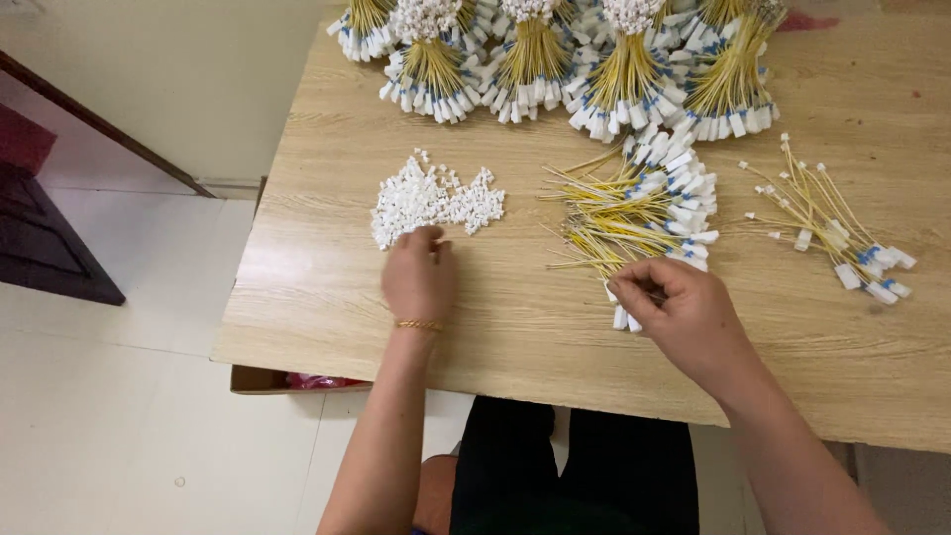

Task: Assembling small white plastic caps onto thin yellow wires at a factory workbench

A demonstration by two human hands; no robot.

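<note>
The left hand (pixel 420 275) pinched at the white connector pile (pixel 433 201); the right hand (pixel 684 312) pinched 1 yellow wire (pixel 626 220), likely awaiting a connector.

Showing a light wooden worktop (pixel 327 327) standing on a pale tiled floor (pixel 119 426). Running behind, a cream wall (pixel 198 79) with a dark wooden strip (pixel 99 124) along its foot. Lying at far left, a dark mat (pixel 40 248). Peeking under the edge, a cardboard box (pixel 260 380). Soft, even light.
</note>
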